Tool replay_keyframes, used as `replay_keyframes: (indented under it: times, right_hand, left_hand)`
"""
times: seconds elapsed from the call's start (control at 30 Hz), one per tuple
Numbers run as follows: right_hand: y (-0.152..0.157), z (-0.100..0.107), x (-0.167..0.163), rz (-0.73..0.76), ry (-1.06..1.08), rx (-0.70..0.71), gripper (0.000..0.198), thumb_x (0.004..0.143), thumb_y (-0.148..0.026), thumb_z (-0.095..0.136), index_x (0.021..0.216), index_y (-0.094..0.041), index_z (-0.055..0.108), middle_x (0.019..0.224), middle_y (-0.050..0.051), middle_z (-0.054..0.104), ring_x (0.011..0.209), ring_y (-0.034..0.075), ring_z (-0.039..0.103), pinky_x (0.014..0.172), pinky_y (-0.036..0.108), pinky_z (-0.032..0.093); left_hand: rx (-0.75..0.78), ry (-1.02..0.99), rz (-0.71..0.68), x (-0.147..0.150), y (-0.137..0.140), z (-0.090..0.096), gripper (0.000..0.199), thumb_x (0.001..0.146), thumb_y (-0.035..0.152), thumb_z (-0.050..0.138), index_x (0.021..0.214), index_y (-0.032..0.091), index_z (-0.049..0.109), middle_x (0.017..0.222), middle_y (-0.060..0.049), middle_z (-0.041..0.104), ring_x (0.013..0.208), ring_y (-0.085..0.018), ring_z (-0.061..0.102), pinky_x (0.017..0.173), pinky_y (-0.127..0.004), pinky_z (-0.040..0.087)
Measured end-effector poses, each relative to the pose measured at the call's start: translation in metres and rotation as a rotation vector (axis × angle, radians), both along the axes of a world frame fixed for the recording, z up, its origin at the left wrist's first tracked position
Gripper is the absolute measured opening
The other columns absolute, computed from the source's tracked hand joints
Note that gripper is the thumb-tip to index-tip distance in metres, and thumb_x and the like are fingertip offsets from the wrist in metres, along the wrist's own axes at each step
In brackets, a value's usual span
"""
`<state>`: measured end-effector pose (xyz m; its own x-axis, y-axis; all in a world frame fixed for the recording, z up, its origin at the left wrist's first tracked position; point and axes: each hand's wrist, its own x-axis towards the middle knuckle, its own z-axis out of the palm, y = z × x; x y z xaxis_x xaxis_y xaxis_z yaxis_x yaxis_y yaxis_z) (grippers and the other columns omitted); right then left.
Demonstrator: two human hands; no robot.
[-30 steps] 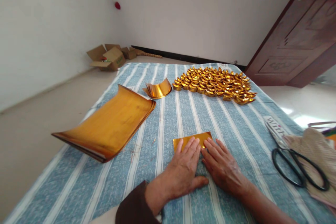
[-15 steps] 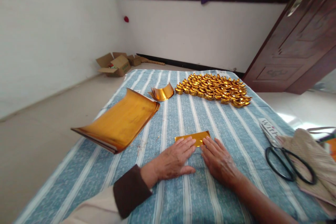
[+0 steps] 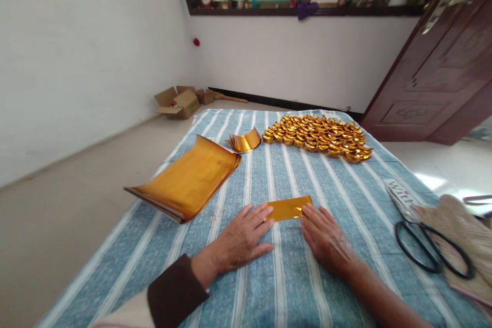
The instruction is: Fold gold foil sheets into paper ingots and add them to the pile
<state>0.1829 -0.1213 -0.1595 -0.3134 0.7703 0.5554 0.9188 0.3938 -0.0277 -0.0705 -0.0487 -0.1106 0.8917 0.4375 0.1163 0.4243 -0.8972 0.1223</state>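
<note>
A narrow strip of shiny gold foil paper [image 3: 287, 208] lies flat on the striped cloth in front of me. My left hand [image 3: 243, 238] rests palm down with its fingertips on the strip's left end and its thumb spread apart. On the right end press the fingertips of my right hand [image 3: 326, 238], which is laid out flat too. To the left is a stack of large gold foil sheets [image 3: 188, 177] with curled edges. Behind it stands a smaller curved stack of gold paper [image 3: 246, 141]. Many folded gold paper ingots [image 3: 319, 136] sit in rows at the far right.
Black-handled scissors [image 3: 432, 246] lie at the right, by a beige knitted cloth [image 3: 459, 238] and a printed label [image 3: 400, 192]. Blue-and-white striped cloth [image 3: 265, 287] covers the table. Beyond are an open cardboard box [image 3: 186, 105] on the floor and a brown door [image 3: 423, 72].
My left hand has slid left along the gold strip, uncovering its middle. My right hand stays at the right end. The whole view has shifted slightly with my head.
</note>
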Motion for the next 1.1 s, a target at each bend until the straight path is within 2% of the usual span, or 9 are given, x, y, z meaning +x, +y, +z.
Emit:
replay_keyframes:
  times: [0.3,0.57,0.83,1.1]
  right_hand:
    - [0.001,-0.001,0.0,-0.027,0.033,0.007,0.028,0.096,-0.019,0.041,0.112,-0.016,0.064,0.122,0.013,0.065,0.119,0.027,0.058,0.101,0.049,0.043]
    - [0.001,-0.006,0.002,-0.136,0.046,0.064,0.027,0.095,-0.02,0.042,0.102,-0.018,0.068,0.115,0.012,0.069,0.112,0.025,0.062,0.103,0.051,0.039]
    - [0.002,-0.01,0.005,-0.27,0.012,0.13,0.026,0.094,-0.023,0.044,0.096,-0.017,0.069,0.11,0.012,0.071,0.108,0.028,0.063,0.1,0.053,0.038]
    - [0.0,-0.011,0.006,-0.365,0.001,0.116,0.026,0.093,-0.025,0.046,0.096,-0.015,0.07,0.107,0.013,0.071,0.105,0.031,0.062,0.098,0.054,0.036]
  left_hand:
    - [-0.007,-0.047,0.034,-0.007,-0.002,-0.004,0.041,0.092,0.039,0.055,0.127,0.018,0.055,0.141,-0.016,0.05,0.133,-0.032,0.043,0.106,-0.055,0.034]
    - [-0.043,-0.057,0.051,-0.007,-0.003,-0.002,0.04,0.091,0.037,0.056,0.126,0.018,0.055,0.141,-0.016,0.05,0.135,-0.031,0.04,0.107,-0.055,0.032]
    - [-0.076,-0.078,0.055,-0.007,-0.002,-0.005,0.04,0.091,0.038,0.056,0.127,0.02,0.055,0.142,-0.014,0.05,0.136,-0.03,0.039,0.109,-0.054,0.03]
    - [-0.081,-0.037,0.066,-0.006,-0.004,0.0,0.042,0.09,0.038,0.058,0.128,0.019,0.054,0.142,-0.015,0.049,0.136,-0.031,0.039,0.108,-0.055,0.03]
